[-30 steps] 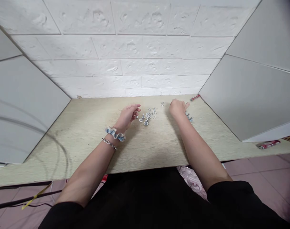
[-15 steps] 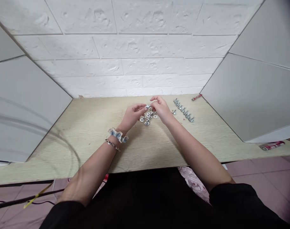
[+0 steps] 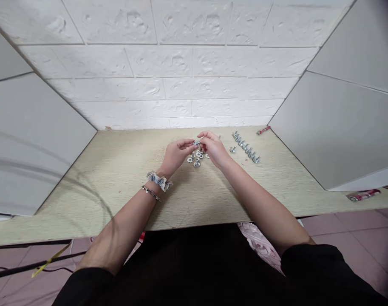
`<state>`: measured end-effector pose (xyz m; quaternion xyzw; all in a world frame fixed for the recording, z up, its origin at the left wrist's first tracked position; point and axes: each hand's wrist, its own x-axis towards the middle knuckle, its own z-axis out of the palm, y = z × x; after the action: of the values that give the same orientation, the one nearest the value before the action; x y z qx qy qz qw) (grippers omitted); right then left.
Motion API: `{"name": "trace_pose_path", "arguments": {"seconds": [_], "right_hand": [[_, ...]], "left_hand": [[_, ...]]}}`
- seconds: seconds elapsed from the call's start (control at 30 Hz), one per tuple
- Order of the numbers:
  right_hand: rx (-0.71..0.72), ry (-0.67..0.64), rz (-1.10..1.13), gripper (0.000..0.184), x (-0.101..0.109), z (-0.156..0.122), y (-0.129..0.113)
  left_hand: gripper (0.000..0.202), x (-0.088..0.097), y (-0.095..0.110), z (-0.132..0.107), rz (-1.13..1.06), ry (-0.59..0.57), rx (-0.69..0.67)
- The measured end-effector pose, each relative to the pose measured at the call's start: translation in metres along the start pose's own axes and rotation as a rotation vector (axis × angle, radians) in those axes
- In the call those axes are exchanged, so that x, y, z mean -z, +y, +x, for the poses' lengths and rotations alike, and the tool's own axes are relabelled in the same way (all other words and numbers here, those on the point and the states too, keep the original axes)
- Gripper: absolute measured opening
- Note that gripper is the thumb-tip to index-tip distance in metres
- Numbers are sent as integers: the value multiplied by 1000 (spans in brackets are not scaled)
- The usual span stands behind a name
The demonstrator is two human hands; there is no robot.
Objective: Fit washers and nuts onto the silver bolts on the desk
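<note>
Between the fingertips of my left hand is a small silver bolt, pinched by its head end. My right hand meets it from the other side, thumb and forefinger closed on the shank. What else sits on the bolt is too small to make out. Just below both hands lie several loose washers and a bolt standing head down with a washer. Part of this pile is hidden by my right hand.
To the right, a slanting row of bolts with washers stands on the wooden table. A single bolt stands beside the row. Red objects lie at the back right and front right. White panels flank both sides; a brick-patterned wall closes the back.
My right hand has shifted slightly left, its fingers closing in on the bolt and covering more of the washers. My left hand stays nearly in place.
</note>
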<state>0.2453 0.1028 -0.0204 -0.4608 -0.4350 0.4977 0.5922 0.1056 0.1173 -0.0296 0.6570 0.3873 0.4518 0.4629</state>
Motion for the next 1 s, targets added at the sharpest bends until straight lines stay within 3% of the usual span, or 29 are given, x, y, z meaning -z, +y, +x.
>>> {"name": "trace_pose_path", "arguments": {"seconds": [0.13,0.27,0.37,0.7,1.0], "right_hand": [[21,12,-174,9,-1,-1,1],[96,-77,-432,45,0,-5,3],[117,-100,-492,54,0,-8,3],[154,-60,-585,52,-1,-10,3],[179,-49,-576,43,-5,-14,4]], "left_hand": [[40,0,-1,0,17,31,-31],[35,-1,-2,-1,66,15,-99],[32,0,-2,-1,83,6,-115],[30,0,3,-2,99,-38,-72],[33,6,-5,5,-97,-143,66]]}}
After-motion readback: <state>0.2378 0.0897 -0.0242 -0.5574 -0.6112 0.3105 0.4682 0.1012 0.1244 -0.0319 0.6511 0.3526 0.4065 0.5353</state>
